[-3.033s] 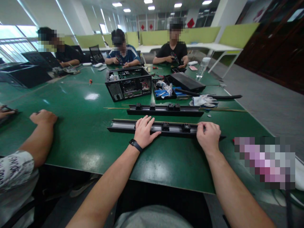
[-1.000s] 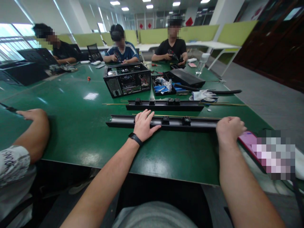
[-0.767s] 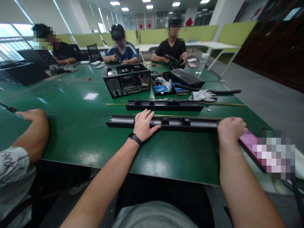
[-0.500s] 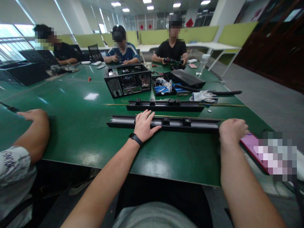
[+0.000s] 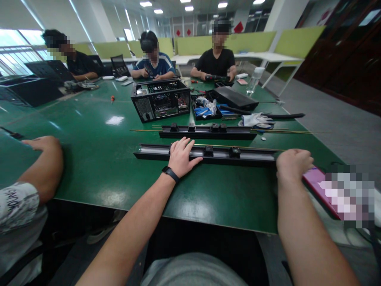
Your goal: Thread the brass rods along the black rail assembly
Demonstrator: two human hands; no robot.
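A long black channel-shaped rail with a pale inner strip and small black blocks lies across the green table before me. My left hand rests palm down over its left half, fingers stretched out and slightly apart. At the rail's right end, my right hand is closed in a fist; what it grips, if anything, is hidden. Thin brass-coloured rods run along the rail's far side. A second similar rail lies parallel behind it.
Behind the rails stand an open computer case and a black tray with blue-white gloves. Another glove lies to the right. A pink-red box is beside my right hand. A neighbour's arm rests at left; several people sit around the table.
The whole view has shifted very slightly. Both my hands keep their places on the rail and at its right end, with hardly any visible movement.
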